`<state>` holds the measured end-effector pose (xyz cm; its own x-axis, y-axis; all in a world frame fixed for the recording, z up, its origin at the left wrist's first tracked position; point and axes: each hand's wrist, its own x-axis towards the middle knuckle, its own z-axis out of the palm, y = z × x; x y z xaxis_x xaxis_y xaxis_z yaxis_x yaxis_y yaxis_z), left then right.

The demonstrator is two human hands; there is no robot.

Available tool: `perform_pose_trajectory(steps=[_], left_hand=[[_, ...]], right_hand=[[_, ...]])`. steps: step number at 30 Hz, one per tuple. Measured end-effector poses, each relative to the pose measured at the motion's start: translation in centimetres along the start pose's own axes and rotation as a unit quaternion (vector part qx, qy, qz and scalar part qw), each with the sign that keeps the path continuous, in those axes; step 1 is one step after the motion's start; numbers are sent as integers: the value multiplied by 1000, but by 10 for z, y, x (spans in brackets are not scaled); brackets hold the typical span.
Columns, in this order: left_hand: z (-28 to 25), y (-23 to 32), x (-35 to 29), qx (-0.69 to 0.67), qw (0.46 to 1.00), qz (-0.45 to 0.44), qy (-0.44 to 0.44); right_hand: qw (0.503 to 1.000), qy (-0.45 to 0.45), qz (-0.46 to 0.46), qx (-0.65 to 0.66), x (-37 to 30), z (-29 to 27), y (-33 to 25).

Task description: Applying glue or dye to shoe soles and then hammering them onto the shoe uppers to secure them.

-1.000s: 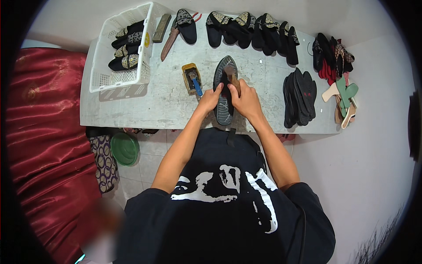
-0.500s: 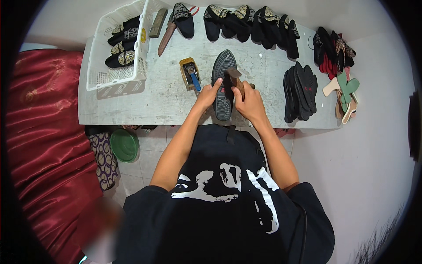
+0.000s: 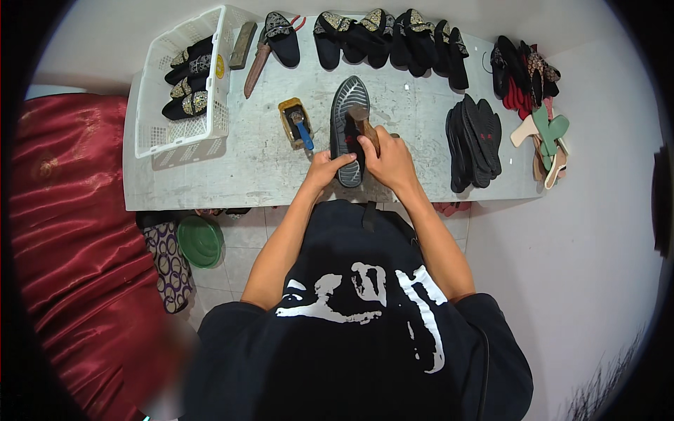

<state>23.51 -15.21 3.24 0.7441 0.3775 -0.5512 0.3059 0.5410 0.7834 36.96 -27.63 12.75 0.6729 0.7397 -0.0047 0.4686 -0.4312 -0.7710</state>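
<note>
A shoe [image 3: 340, 130] is turned sole up near the table's front edge, its grey-black ridged sole facing me and its long axis pointing away. My left hand [image 3: 328, 169] grips its near end from the left, the thumb lying across the sole. In my right hand [image 3: 387, 160] is a hammer [image 3: 360, 116], the fingers wrapped round the wooden handle. The hammer head is over the middle of the sole; whether it touches cannot be made out. Left of the shoe, a yellowish glue tub [image 3: 285, 112] holds dark residue and a blue-handled brush [image 3: 304, 134].
A white plastic basket [image 3: 145, 130] with black embellished shoes stands at the left. More black shoes [image 3: 327, 52] line the back, beside a sheathed-looking brown tool [image 3: 257, 70] and a block [image 3: 243, 45]. Black soles [image 3: 474, 147] are piled at right; green and beige pieces [image 3: 550, 133] hang off the right edge.
My left hand has slid along the shoe toward its near end. The hammer stays over the sole in my right hand. The whole view has shifted slightly.
</note>
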Motion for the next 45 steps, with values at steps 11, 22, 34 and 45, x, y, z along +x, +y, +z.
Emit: perform_pose_trajectory(steps=[11, 22, 34, 45], left_hand=[[-2, 22, 30, -25, 1000, 19, -1], [-1, -7, 8, -112, 992, 46, -46], [-5, -4, 25, -133, 990, 56, -4], [9, 9, 33, -139, 988, 66, 24]], right_hand=[[999, 28, -31, -8, -1, 4, 12], [996, -36, 63, -46, 4, -5, 3], [996, 42, -49, 56, -6, 8, 7], [1000, -16, 5, -20, -25, 8, 11]])
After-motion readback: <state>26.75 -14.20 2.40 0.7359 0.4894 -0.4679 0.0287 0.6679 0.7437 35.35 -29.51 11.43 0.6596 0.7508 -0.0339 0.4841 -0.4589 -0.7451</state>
